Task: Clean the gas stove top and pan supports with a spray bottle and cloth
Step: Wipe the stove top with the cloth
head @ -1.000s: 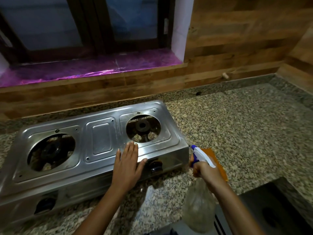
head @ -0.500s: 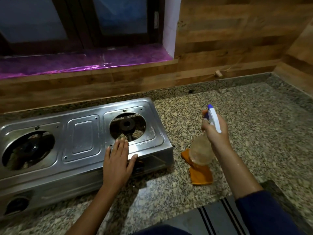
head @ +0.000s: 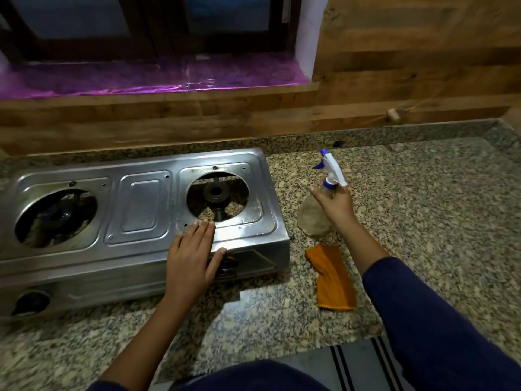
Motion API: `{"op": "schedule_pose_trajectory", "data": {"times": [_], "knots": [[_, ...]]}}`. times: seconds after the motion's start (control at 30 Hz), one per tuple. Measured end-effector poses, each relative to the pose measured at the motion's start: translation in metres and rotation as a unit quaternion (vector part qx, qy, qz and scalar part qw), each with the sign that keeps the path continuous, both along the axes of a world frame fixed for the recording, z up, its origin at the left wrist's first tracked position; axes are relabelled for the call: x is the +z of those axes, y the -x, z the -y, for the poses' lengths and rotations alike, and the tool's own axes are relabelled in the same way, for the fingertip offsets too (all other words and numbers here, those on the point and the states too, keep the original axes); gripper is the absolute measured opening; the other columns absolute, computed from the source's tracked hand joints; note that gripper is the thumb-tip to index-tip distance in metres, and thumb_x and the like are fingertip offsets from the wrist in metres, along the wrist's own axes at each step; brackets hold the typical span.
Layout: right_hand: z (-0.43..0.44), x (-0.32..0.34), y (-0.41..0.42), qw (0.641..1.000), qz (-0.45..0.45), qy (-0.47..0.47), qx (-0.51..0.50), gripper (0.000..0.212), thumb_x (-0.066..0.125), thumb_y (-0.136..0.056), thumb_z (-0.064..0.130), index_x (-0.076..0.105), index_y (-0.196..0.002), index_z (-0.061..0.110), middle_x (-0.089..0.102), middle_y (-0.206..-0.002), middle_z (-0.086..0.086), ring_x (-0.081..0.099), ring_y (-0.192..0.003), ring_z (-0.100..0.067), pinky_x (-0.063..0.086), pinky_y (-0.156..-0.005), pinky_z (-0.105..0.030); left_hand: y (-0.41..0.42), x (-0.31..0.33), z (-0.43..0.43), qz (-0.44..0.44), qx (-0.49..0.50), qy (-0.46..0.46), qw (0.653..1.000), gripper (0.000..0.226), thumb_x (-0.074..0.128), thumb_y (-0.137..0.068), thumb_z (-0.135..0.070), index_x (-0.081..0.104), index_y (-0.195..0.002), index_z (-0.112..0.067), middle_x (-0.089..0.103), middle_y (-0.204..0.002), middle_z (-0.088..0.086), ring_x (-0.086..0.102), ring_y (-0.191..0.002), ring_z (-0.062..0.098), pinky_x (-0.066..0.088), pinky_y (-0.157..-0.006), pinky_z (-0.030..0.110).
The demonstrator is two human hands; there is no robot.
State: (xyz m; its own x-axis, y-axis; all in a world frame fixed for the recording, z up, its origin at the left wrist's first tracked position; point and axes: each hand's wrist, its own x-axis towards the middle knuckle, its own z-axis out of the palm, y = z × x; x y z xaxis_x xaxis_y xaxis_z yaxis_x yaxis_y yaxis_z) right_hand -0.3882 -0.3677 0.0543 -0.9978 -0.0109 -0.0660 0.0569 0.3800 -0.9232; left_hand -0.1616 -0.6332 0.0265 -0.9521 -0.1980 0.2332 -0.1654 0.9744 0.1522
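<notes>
Spray step: my left hand (head: pixel 191 258) flat, open on the two-burner steel gas stove (head: pixel 141 210), right hand (head: pixel 335 204) gripping the clear white-nozzled spray bottle (head: pixel 315 215); next, probably aim nozzle at the top, then take the orange cloth (head: pixel 332 277).

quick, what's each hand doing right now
Left hand: open, flat on the stove top, holding nothing.
Right hand: closed around the spray bottle neck, beside the stove.

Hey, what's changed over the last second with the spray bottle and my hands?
The right hand carried the spray bottle from low near your body up and away, beside the stove's right end, uncovering the orange cloth. Unchanged: the left hand flat on the stove's front edge, the cloth on the counter.
</notes>
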Motion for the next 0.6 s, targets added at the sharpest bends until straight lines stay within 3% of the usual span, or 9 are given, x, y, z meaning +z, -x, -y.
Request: {"op": "schedule_pose_trajectory", "data": {"times": [0.07,0.13,0.23,0.3,0.4,0.53,0.6], "knots": [[-0.008,-0.009,-0.015,0.999,0.005,-0.032,-0.009,0.075,0.082,-0.075,0.034,0.042,-0.136,0.021,0.052,-0.133,0.002,0.05,-0.118,-0.017,0.048,-0.094,-0.035,0.0,0.0,0.001,0.001,-0.002,0.001,1.0,0.062,0.031,-0.098,-0.052,0.047,-0.143,-0.013,0.049,-0.147,0.009,0.044,-0.137,0.028,0.035,-0.106,0.047],[-0.021,-0.025,-0.044,0.993,0.021,-0.106,-0.053,0.082,0.084,-0.072,0.034,0.036,-0.138,0.022,0.042,-0.14,-0.002,0.044,-0.124,-0.021,0.046,-0.092,-0.036,-0.001,0.0,0.001,0.0,-0.005,0.001,1.0,0.061,0.032,-0.098,-0.051,0.048,-0.143,-0.013,0.05,-0.146,0.009,0.044,-0.136,0.028,0.035,-0.106,0.047],[-0.04,-0.064,-0.1,0.965,0.089,-0.242,-0.057,0.077,0.082,-0.067,0.05,0.044,-0.128,0.022,0.043,-0.133,-0.006,0.043,-0.122,-0.028,0.045,-0.09,-0.04,-0.001,0.002,0.0,0.001,-0.004,-0.011,1.0,0.062,0.031,-0.098,-0.051,0.049,-0.142,-0.012,0.052,-0.145,0.01,0.045,-0.136,0.028,0.033,-0.107,0.045],[-0.047,-0.087,-0.132,0.956,0.067,-0.285,-0.018,0.061,0.081,-0.072,0.04,0.051,-0.121,0.019,0.048,-0.124,-0.007,0.045,-0.118,-0.031,0.042,-0.086,-0.037,-0.001,0.004,0.0,0.003,-0.002,-0.019,1.0,0.063,0.029,-0.099,-0.052,0.047,-0.143,-0.012,0.051,-0.145,0.009,0.044,-0.137,0.027,0.033,-0.108,0.045],[-0.055,-0.093,-0.15,0.975,-0.039,-0.217,-0.008,0.031,0.069,-0.081,0.007,0.064,-0.11,0.015,0.06,-0.105,-0.006,0.057,-0.102,-0.031,0.043,-0.074,-0.03,-0.004,0.007,0.0,-0.005,-0.004,-0.056,0.998,0.063,0.026,-0.099,-0.053,0.042,-0.147,-0.016,0.046,-0.15,0.006,0.04,-0.14,0.024,0.031,-0.111,0.044],[-0.04,-0.048,-0.141,0.996,-0.039,-0.045,-0.072,0.03,0.07,-0.083,0.003,0.069,-0.111,0.016,0.067,-0.105,0.0,0.062,-0.1,-0.021,0.054,-0.087,-0.041,-0.009,0.012,0.012,-0.025,-0.035,-0.126,0.991,0.062,0.026,-0.099,-0.055,0.032,-0.151,-0.022,0.037,-0.155,0.0,0.032,-0.144,0.016,0.029,-0.116,0.043],[-0.021,-0.016,-0.141,0.992,-0.079,0.027,-0.097,0.028,0.071,-0.084,0.004,0.07,-0.109,0.017,0.068,-0.103,0.005,0.063,-0.097,-0.01,0.054,-0.087,-0.036,-0.015,0.014,0.028,-0.03,-0.043,-0.128,0.99,0.062,0.028,-0.099,-0.055,0.033,-0.151,-0.022,0.037,-0.156,-0.001,0.031,-0.145,0.015,0.03,-0.116,0.043]]}}
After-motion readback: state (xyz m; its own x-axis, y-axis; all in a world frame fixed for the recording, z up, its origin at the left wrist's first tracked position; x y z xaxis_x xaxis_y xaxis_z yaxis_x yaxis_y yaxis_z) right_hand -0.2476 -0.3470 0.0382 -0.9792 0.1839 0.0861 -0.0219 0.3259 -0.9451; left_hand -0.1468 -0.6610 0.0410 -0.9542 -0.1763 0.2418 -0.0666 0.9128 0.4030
